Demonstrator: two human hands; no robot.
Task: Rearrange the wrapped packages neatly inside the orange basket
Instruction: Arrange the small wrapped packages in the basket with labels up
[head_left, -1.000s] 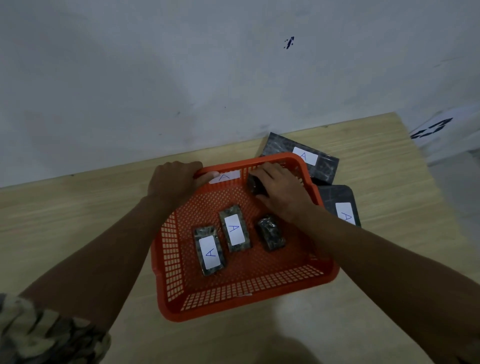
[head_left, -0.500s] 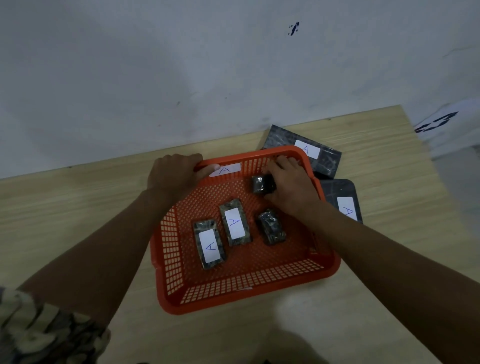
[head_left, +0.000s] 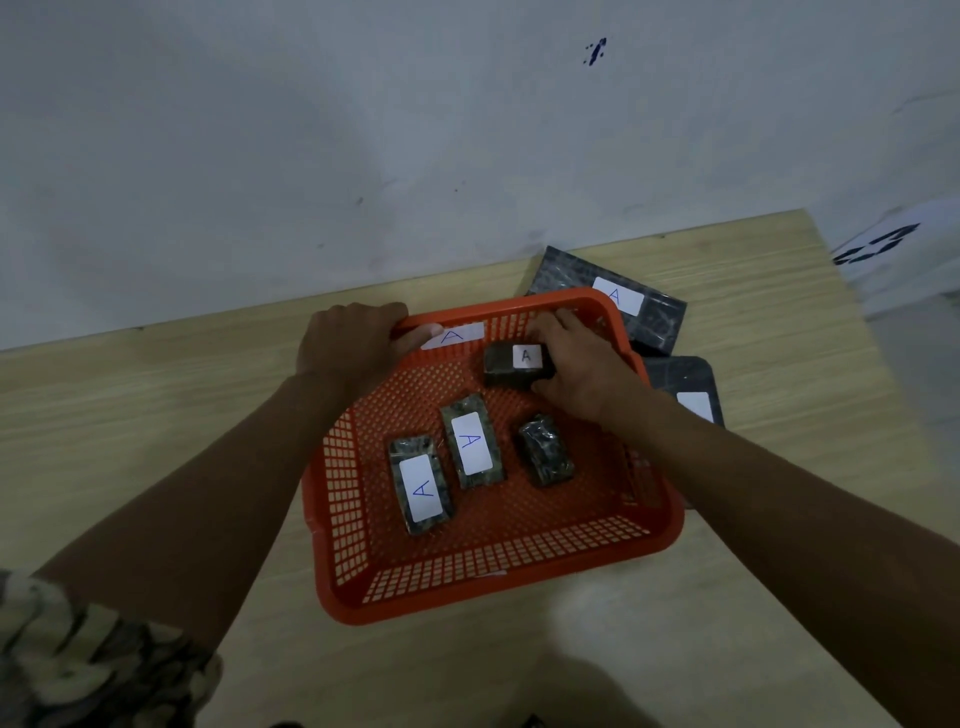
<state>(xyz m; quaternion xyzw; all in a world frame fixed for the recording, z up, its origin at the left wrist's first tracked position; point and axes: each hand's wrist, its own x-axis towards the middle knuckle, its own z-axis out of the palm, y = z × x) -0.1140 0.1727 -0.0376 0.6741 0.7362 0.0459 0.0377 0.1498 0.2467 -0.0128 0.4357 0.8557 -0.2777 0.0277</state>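
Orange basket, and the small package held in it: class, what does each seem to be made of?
Orange basket: probably moulded plastic, with matt, uniform colour and a grid of perforations. Package in the right hand: dark contents under what looks like glossy clear film, with a white paper label; the contents cannot be told.

Orange basket (head_left: 519, 587) holds four dark wrapped packages — three (head_left: 470, 447) lying mid-floor, one (head_left: 511, 364) labelled "A" at the far wall.

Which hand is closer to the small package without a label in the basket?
The right hand. It grips another labelled package just behind the unlabelled package. The left hand holds the basket's far rim, farther off to the left.
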